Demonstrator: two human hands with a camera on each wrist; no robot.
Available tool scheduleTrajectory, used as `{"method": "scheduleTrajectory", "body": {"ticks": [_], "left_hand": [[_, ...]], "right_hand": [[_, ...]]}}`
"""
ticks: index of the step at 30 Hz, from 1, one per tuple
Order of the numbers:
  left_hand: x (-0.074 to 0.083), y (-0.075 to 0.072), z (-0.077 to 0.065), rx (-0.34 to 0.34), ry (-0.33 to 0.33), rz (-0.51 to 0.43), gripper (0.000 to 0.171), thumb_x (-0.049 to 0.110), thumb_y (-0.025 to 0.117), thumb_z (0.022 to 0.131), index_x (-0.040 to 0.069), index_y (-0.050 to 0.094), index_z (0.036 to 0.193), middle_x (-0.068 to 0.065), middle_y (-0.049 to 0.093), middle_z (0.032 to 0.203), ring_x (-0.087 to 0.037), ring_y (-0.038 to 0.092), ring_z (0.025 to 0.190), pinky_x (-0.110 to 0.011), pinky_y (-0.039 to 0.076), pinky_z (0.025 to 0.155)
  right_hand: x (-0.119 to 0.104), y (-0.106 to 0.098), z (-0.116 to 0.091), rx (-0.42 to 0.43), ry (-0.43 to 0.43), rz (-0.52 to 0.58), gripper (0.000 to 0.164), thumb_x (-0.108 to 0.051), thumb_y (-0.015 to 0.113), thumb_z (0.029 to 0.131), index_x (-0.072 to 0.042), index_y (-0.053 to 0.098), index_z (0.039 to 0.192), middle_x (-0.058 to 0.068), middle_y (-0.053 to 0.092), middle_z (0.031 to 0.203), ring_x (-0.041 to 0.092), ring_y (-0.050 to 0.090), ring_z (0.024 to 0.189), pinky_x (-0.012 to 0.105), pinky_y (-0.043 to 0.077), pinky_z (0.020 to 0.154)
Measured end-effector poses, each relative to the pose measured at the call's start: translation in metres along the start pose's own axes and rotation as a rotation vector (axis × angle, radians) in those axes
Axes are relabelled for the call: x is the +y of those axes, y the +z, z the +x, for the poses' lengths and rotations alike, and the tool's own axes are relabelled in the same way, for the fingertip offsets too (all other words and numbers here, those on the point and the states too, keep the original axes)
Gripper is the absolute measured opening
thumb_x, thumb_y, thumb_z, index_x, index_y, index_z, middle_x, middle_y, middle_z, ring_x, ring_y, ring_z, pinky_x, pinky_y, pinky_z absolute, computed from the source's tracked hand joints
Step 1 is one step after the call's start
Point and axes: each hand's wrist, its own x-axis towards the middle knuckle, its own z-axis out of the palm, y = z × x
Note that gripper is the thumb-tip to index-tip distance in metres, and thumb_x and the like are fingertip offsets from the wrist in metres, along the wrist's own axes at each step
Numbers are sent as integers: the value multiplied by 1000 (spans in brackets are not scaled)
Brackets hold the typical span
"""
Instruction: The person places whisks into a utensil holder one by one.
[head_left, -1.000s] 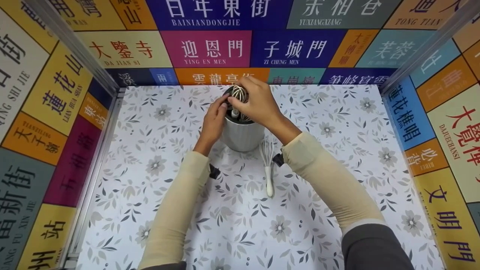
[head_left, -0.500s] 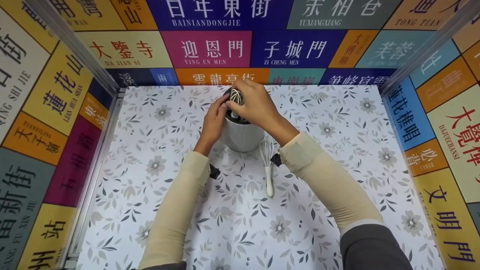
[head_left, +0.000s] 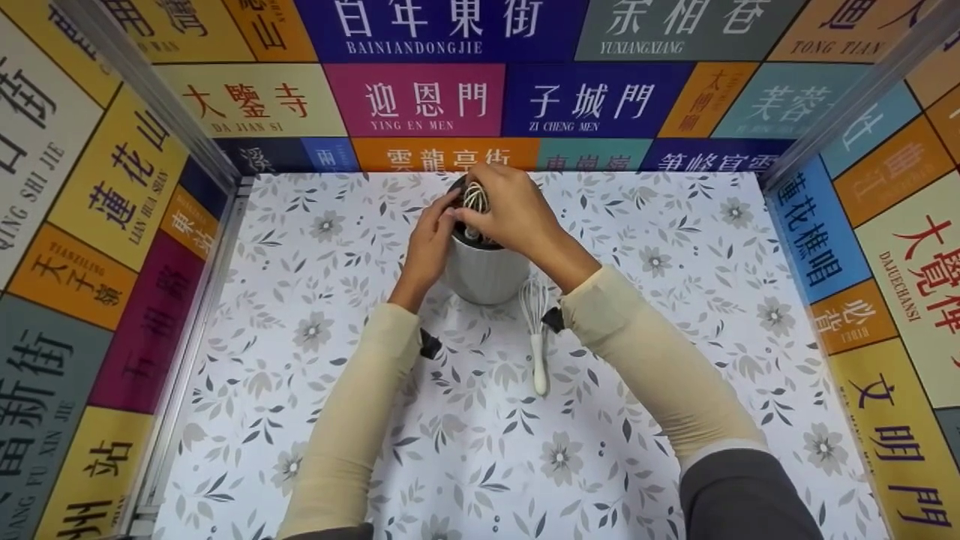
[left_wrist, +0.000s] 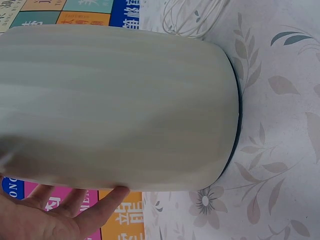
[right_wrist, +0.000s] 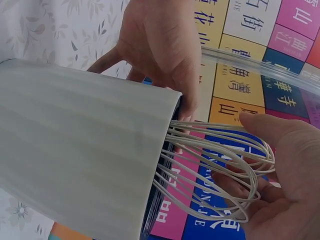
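Right hand [head_left: 510, 210] on the whisk wires [head_left: 475, 199], left hand [head_left: 429, 234] on the container [head_left: 486, 274]

Reaching in from about four o'clock, the right hand is clamped on the whisk wires at the container's mouth, its thumb on one side and its fingers curled on the other. These wires overlap, so I cannot tell how many whisks are inside; they stand wires up, with their handles mostly hidden below the rim. At the container's ten o'clock, the left hand is clamped on its wall, one digit at the rim and others along the outside.

Pale grey and faintly ribbed, with a dark inner lip, the container stands upright near the twelve o'clock edge of the tablecloth [head_left: 315, 420]. Toward its five o'clock lies a loose whisk [head_left: 537, 346], wires pointing to twelve and its white handle to six. A black fitting [head_left: 553, 319] on the right cuff is just beside it, at its three o'clock; whether they touch cannot be told.

Grey leaves and flowers pattern the tablecloth, and colourful lettered panels [head_left: 414, 97] rise at nine, twelve and three o'clock.
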Motion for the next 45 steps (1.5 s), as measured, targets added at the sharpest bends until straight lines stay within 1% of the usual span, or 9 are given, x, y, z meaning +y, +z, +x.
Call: {"method": "scheduleTrajectory", "body": {"ticks": [6, 12, 18, 22, 26, 31, 35, 39, 45], "left_hand": [[1, 1, 0, 3, -13, 2, 41, 47, 40, 109, 40, 54, 147, 0, 52, 150, -15, 47, 140, -40, 36, 119], [0, 1, 0, 4, -2, 9, 41, 45, 39, 110, 37, 53, 148, 1, 51, 152, -13, 45, 141, -39, 34, 120], [-1, 0, 0, 3, 15, -1, 42, 43, 39, 110, 36, 53, 149, 2, 49, 154, -13, 42, 144, -36, 32, 122], [0, 0, -1, 3, 24, -10, 42, 43, 39, 110, 35, 53, 149, 2, 49, 154, -13, 43, 144, -36, 33, 121], [-1, 0, -1, 4, 31, -15, 42, 42, 39, 110, 33, 53, 149, 0, 49, 153, -14, 43, 143, -36, 33, 121], [0, 1, -1, 9, 31, -20, 42, 40, 40, 110, 32, 54, 149, -1, 51, 152, -14, 44, 142, -36, 34, 120], [0, 1, -1, 17, 32, -29, 41, 38, 40, 110, 31, 55, 148, -1, 51, 152, -15, 45, 142, -36, 33, 120], [0, 2, -1, 16, 27, -31, 41, 38, 40, 110, 31, 55, 148, -1, 51, 152, -14, 44, 142, -35, 33, 121], [0, 1, 0, 18, 39, -33, 41, 37, 41, 110, 30, 56, 147, -1, 52, 151, -14, 45, 141, -35, 34, 120]], "right_hand": [[0, -8, -2, 20, -11, 110, 46, -42, 77, 91, -5, 65, 116, 10, 67, 97, 22, 60, 85, 34, 50, 76], [2, -21, -4, 67, 9, 248, 39, -34, 77, 92, -6, 66, 118, 9, 71, 112, 18, 69, 103, 26, 57, 90], [11, -38, -10, 175, 47, 437, 32, -31, 77, 93, -7, 67, 111, 4, 71, 105, 13, 71, 103, 24, 59, 88], [20, -48, -18, 263, 98, 494, 31, -30, 75, 94, -5, 68, 109, 2, 73, 102, 9, 71, 98, 26, 60, 86], [36, -52, -29, 336, 157, 545, 30, -27, 73, 95, -4, 66, 113, 5, 72, 102, 12, 71, 95, 28, 60, 84], [63, -44, -45, 391, 189, 618, 27, -22, 70, 97, -4, 63, 115, 11, 70, 100, 17, 73, 87, 28, 61, 79], [81, -31, -60, 395, 222, 583, 27, -14, 72, 95, -1, 62, 117, 14, 70, 100, 18, 71, 83, 27, 60, 75], [96, -15, -77, 360, 295, 530, 31, -11, 74, 93, -2, 62, 120, 16, 71, 102, 20, 71, 83, 28, 59, 73], [124, 15, -97, 260, 393, 507, 41, -27, 78, 92, -9, 61, 125, 13, 72, 107, 19, 73, 83, 24, 58, 66]]}}
